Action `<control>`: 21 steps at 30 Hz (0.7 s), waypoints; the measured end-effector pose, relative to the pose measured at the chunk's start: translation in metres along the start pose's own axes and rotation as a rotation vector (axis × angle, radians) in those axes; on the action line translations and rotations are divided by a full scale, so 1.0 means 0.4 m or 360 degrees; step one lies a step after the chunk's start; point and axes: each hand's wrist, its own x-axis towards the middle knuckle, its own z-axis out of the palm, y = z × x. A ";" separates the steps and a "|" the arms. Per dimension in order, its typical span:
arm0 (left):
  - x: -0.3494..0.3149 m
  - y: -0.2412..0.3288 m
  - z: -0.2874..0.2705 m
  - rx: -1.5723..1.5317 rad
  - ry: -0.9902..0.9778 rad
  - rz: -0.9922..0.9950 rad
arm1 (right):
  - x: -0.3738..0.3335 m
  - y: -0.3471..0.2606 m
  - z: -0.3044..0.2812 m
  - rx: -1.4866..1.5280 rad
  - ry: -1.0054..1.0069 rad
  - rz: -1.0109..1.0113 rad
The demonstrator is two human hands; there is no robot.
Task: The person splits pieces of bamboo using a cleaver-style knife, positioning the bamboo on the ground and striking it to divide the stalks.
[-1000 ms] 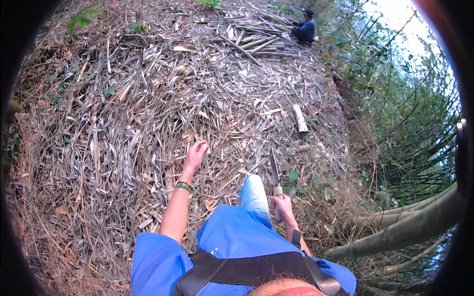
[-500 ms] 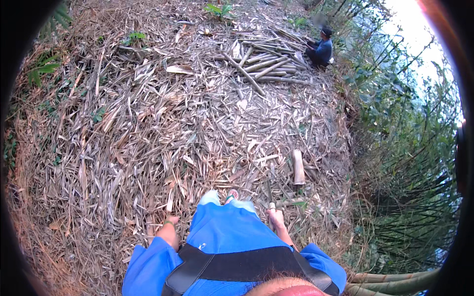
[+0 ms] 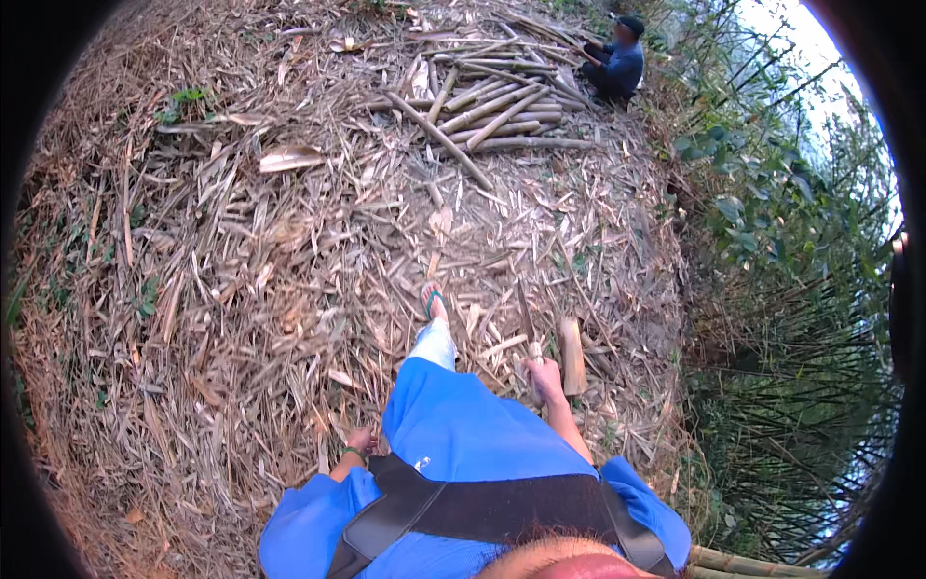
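My right hand (image 3: 544,378) is closed round the pale handle of a machete (image 3: 525,314). Its long, dark, narrow blade points forward over the dry leaf litter. Just right of the blade and hand, a short, pale cut bamboo piece (image 3: 573,355) lies on the ground. At my left side my left hand (image 3: 362,440) hangs low with a band on its wrist. Its fingers look loosely apart, and I see nothing in them.
Ahead lies a pile of cut bamboo poles (image 3: 502,106). A person (image 3: 617,66) in dark clothes and a cap sits at its right end. Dense green brush (image 3: 772,289) borders the right side. Dry husks and leaves (image 3: 241,318) cover the ground. My sandalled foot (image 3: 433,301) is stepping forward.
I have walked forward, and one foot now reaches out ahead. The pole pile and pale bamboo piece are nearer. The machete blade shows more plainly in my right hand.
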 end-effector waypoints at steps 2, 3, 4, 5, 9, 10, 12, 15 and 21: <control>0.069 0.299 0.018 -0.0205 -0.0005 0.0044 | 0.166 0.029 -0.015 0.0005 0.0064 0.0174; 0.161 0.399 -0.038 -0.0094 0.0063 0.0242 | 0.209 0.019 0.004 -0.0001 -0.0011 0.0239; 0.169 0.529 -0.068 -0.0105 0.0085 0.0593 | 0.223 -0.050 -0.023 -0.0175 -0.0141 0.0465; 0.152 0.686 -0.094 -0.0373 -0.0054 0.0783 | 0.234 -0.091 -0.044 -0.0373 -0.0045 0.0435; -0.048 1.320 -0.039 -0.0134 0.0205 0.1290 | 0.373 0.047 -0.149 -0.0477 0.0002 0.0775; -0.063 1.430 -0.055 -0.0096 0.0227 0.1424 | 0.392 0.027 -0.160 -0.0459 -0.0023 0.0771; -0.088 1.618 -0.043 0.0026 0.0275 0.1609 | 0.417 -0.003 -0.186 -0.0391 -0.0034 0.0746; -0.060 1.767 -0.018 0.0047 0.0287 0.1694 | 0.499 -0.075 -0.227 -0.0351 -0.0066 0.0710; 0.126 1.594 0.095 -0.0226 0.0304 0.0866 | 0.762 -0.233 -0.351 -0.0364 -0.0156 0.0686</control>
